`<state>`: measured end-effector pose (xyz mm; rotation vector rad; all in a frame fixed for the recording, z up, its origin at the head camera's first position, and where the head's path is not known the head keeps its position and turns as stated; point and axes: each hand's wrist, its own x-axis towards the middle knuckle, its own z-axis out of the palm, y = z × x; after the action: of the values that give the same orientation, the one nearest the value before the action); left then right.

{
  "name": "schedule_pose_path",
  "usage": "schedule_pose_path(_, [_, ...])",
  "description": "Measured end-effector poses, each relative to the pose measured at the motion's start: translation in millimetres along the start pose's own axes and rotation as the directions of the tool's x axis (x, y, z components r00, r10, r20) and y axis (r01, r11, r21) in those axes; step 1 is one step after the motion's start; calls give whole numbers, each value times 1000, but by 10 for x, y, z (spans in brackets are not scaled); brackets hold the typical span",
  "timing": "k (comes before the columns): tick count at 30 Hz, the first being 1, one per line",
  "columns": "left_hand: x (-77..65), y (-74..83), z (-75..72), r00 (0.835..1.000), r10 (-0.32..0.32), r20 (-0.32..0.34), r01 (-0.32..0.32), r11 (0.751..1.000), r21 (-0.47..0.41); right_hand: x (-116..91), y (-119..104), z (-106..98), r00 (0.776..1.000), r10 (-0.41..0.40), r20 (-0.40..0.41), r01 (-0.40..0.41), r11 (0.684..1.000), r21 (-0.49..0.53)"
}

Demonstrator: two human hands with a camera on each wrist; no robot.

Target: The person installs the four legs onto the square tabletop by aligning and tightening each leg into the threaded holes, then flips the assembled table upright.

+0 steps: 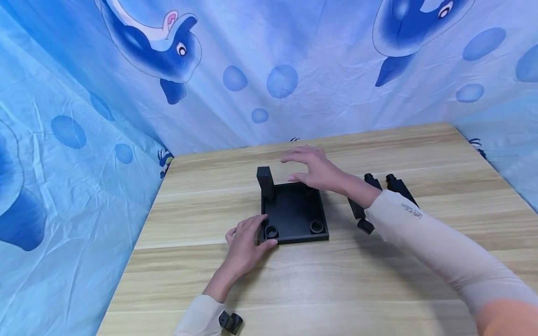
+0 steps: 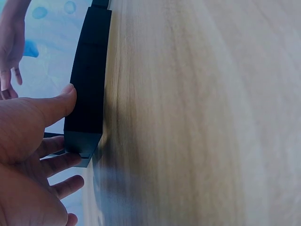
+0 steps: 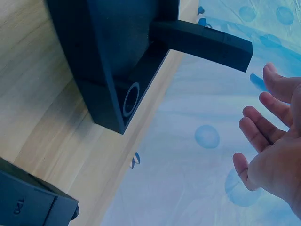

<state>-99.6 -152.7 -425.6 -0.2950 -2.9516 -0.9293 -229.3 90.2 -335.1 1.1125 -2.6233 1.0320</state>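
A black square tabletop (image 1: 293,211) with a raised rim lies upside down on the wooden table. One black leg (image 1: 265,181) stands upright at its far left corner. Round sockets show at both near corners, the right one (image 1: 317,227) and the left one (image 1: 271,232). My left hand (image 1: 244,248) grips the near left corner, thumb (image 2: 63,104) on the front side and fingers around the left side. Above the far right corner hovers my right hand (image 1: 313,168), fingers spread and holding nothing; it partly hides that corner.
Two loose black legs with knobbed ends lie right of the tabletop: a nearer one (image 1: 356,208), partly under my right forearm, and a farther one (image 1: 401,189). A blue dolphin-print curtain (image 1: 319,102) hangs behind the wooden table (image 1: 197,200) and along its sides.
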Motion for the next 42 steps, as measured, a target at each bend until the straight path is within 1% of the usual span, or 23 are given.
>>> schedule_pose_path(5, [-3, 2, 8, 1000, 7, 0, -7, 1000, -8, -98, 44, -53, 1000, 3, 6, -3, 1000, -28])
schedule_pose_path(11, [-12, 4, 9, 1000, 3, -2, -3, 1000, -15, -331, 132, -146, 999, 42, 35, -41, 998, -40])
schedule_pose_path(17, [-19, 1, -1, 1000, 5, -7, -6, 1000, -16, -534, 223, -210, 997, 62, 36, -60, 996, -64])
schedule_pose_path(23, [-18, -9, 7, 1000, 5, -5, -5, 1000, -19, -696, 270, -284, 998, 53, 19, -51, 993, -111])
schedule_pose_path(31, [-14, -18, 12, 1000, 9, -7, -9, 1000, -22, -978, 433, -323, 996, 71, 54, -61, 985, -160])
schedule_pose_path(37, [-9, -20, 10, 1000, 7, -4, -7, 1000, -27, -1223, 532, -345, 998, 53, 45, -40, 968, -246])
schedule_pose_path(40, [-9, -22, 8, 1000, 3, 2, -3, 1000, -25, -1318, 566, -334, 998, 29, 64, -7, 948, -318])
schedule_pose_path(42, [-10, -24, 6, 1000, 1, 5, -1, 1000, -26, -1369, 581, -318, 995, 16, 97, 21, 930, -367])
